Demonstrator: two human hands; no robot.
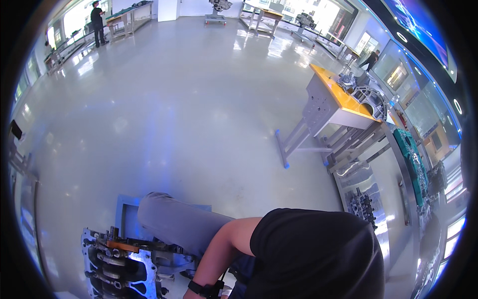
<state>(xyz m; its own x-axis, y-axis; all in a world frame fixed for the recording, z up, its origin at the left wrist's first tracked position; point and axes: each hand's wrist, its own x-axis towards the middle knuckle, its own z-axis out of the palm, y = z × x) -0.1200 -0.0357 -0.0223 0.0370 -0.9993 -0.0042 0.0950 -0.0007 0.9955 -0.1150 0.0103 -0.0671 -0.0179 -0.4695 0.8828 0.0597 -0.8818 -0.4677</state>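
My right arm (217, 254) reaches down and leftward from a black short sleeve, a dark wristband (201, 288) at its wrist. Below that wrist the picture ends, so my right hand is out of sight, and what it touches cannot be told. No part of my left hand shows. Left of the forearm stands an engine block (144, 271) of bare metal, with dark curved parts across its open side. An orange-brown bar-shaped piece (122, 246) lies across its top. My bent knee (154, 204), in grey trousers, rises just behind the block.
A blue frame (119, 214) shows behind my knee. To the right, an orange-topped workbench (343, 97) bears metal castings (369, 99). Beside it are a dark engine part (363, 205) on a shiny metal surface and a green tray (411, 162). Distant people stand near far benches.
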